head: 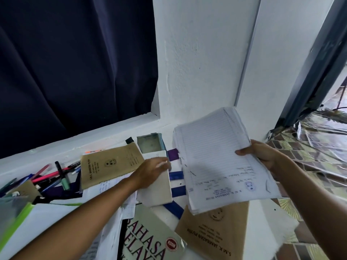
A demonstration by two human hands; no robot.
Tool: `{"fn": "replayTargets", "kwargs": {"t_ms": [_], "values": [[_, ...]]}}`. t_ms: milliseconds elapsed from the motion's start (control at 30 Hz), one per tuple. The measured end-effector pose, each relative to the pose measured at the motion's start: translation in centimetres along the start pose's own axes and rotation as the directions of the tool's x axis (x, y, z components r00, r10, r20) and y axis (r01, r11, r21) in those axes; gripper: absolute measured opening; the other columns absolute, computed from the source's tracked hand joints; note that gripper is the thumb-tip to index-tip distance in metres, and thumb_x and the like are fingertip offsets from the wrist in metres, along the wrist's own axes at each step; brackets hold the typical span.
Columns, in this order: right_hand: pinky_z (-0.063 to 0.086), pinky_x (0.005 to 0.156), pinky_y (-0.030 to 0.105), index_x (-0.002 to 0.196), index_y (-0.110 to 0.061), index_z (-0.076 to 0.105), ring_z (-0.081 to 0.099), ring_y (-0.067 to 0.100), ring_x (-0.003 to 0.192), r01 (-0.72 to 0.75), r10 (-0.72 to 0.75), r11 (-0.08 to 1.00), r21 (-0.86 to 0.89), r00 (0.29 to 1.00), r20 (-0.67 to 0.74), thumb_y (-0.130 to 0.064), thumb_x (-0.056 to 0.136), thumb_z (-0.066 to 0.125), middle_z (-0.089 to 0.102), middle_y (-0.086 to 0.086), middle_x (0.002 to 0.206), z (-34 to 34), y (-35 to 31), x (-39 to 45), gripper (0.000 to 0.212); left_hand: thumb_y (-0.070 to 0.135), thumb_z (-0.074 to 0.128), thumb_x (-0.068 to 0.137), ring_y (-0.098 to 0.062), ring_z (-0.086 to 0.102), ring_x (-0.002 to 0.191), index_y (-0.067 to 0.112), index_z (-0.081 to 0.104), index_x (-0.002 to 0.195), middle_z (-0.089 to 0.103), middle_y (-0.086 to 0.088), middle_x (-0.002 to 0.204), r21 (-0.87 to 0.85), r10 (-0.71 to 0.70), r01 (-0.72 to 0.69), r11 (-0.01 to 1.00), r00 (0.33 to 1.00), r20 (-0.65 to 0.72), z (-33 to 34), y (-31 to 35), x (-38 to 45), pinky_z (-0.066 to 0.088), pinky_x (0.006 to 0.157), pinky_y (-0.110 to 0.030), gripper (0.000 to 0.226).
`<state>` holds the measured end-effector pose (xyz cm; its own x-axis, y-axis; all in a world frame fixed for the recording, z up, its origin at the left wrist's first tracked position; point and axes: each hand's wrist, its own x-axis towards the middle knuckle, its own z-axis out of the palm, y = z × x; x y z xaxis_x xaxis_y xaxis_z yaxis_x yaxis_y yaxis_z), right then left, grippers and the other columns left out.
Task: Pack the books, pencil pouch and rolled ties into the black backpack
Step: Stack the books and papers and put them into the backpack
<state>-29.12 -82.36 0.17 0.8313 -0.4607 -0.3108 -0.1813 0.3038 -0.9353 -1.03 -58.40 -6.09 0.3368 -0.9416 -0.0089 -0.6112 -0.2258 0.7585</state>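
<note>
- Head view, looking down at a white table [259,218] w/ school stuff scattered on it; backpack not in view.
- Right hand [262,156] pinches a stack of lined papers [216,158] by its right edge, thumb on top, fingers under. Stack is lifted, tilted over the table's right side.
- Papers: thin, floppy, loose sheets. Judged light but likely to fan out or slip apart; better gripped w/ both hands or squared up first, held near the middle of a long edge.
- Left hand [152,169] lies palm down on a cream book [157,188] near the table's middle, fingers nearly straight, pressing or reaching, not curled round it.
- Cream book looks slim and fairly stiff; prob. easy to slide to an edge, then lift by the spine side.
- Brown exercise book [110,166] lies left of that hand, toward the far edge. A second brown book [214,233] lies at the near edge, partly under the held papers. Both thin, paper-covered, bendy; grab by the spine.
- Glossy textbook [150,239] at the near edge, thicker, prob. heaviest and a bit slick.
- Loose pens [56,175] lie at the left side of the table.
- Blue-striped cloth [176,192] lies under the books; can't tell if it's a tie.
- Pencil pouch not clearly made out.
</note>
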Motion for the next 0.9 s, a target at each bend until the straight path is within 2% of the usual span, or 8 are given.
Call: {"fn": "replayTargets", "kwargs": {"t_ms": [100,200,267,433,533,600,667,900], "values": [[0.059,0.065,0.049,0.113,0.000,0.060,0.070,0.040,0.089,0.044,-0.048,0.997,0.067,0.998,0.052,-0.008,0.028,0.098,0.070,0.023,0.104,4.0,0.2,0.7,0.094,0.088,0.045,0.065,-0.025,0.063,0.106,0.021,0.052,0.128,0.062,-0.011,0.126,-0.521,-0.269,0.204,0.829,0.962,-0.052,-1.2,1.1,-0.9,0.054,0.086,-0.043,0.092],[0.056,0.080,0.055,0.128,0.003,0.053,0.062,0.045,0.108,0.075,-0.083,0.994,0.077,0.991,0.104,-0.007,0.040,0.096,0.061,0.027,0.124,9.0,0.6,1.9,0.098,0.064,0.044,0.090,-0.032,0.067,0.101,0.017,0.056,0.118,0.069,-0.012,0.114,-0.706,-0.335,0.256,0.660,0.942,0.028,-3.8,1.9,-3.8,0.058,0.079,-0.044,0.056],[0.053,0.087,0.057,0.136,0.003,0.046,0.055,0.048,0.118,0.083,-0.094,0.993,0.083,0.987,0.130,-0.007,0.045,0.094,0.053,0.029,0.134,12.5,1.0,2.5,0.103,0.045,0.057,0.089,-0.030,0.068,0.099,0.015,0.060,0.112,0.071,-0.011,0.109,-0.726,-0.351,0.232,0.647,0.936,-0.014,-5.9,1.6,-6.2,0.057,0.081,-0.043,0.038],[0.056,0.083,0.052,0.127,-0.003,0.057,0.061,0.042,0.112,0.037,-0.070,0.989,0.143,0.970,0.234,-0.006,0.046,0.094,0.061,0.024,0.126,23.5,2.6,1.5,0.089,-0.003,0.073,0.079,-0.031,0.067,0.104,0.007,0.055,0.128,0.066,-0.013,0.122,-0.699,-0.461,0.217,0.681,0.869,-0.180,-11.9,-1.8,-14.0,0.055,0.089,-0.051,0.053],[0.056,0.086,0.051,0.132,-0.002,0.054,0.062,0.040,0.113,0.034,-0.060,0.991,0.133,0.979,0.194,0.000,0.061,0.081,0.062,0.021,0.127,29.6,4.3,0.4,0.076,-0.010,0.071,0.078,-0.027,0.068,0.097,0.003,0.051,0.130,0.068,-0.009,0.114,-0.682,-0.483,0.220,0.697,0.847,-0.221,-14.7,-3.4,-19.3,0.058,0.077,-0.041,0.057],[0.055,0.087,0.050,0.130,-0.003,0.055,0.064,0.037,0.111,0.023,-0.041,0.992,0.125,0.988,0.147,0.004,0.073,0.071,0.064,0.019,0.124,32.9,5.9,-0.3,0.060,-0.011,0.069,0.079,-0.021,0.067,0.089,0.008,0.055,0.118,0.068,0.000,0.104,-0.660,-0.493,0.232,0.714,0.836,-0.240,-15.8,-4.1,-22.7,0.057,0.070,-0.035,0.046],[0.055,0.087,0.049,0.128,-0.004,0.058,0.066,0.036,0.107,0.011,-0.023,0.991,0.132,0.995,0.093,0.005,0.083,0.063,0.067,0.018,0.119,35.9,7.8,-1.3,0.046,-0.014,0.068,0.078,-0.020,0.065,0.089,0.011,0.058,0.117,0.068,-0.006,0.110,-0.654,-0.495,0.245,0.715,0.839,-0.227,-16.6,-5.2,-25.8,0.055,0.071,-0.031,0.047],[0.060,0.069,0.047,0.113,-0.001,0.062,0.070,0.036,0.090,-0.050,0.056,0.976,0.212,0.998,-0.022,0.013,0.088,0.050,0.071,0.020,0.107,41.9,13.8,-5.9,0.032,-0.013,0.069,0.078,-0.023,0.063,0.097,0.004,0.047,0.137,0.064,-0.017,0.123,-0.582,-0.539,0.383,0.717,0.835,-0.114,-16.5,-8.5,-32.0,0.053,0.072,-0.029,0.065]]}}
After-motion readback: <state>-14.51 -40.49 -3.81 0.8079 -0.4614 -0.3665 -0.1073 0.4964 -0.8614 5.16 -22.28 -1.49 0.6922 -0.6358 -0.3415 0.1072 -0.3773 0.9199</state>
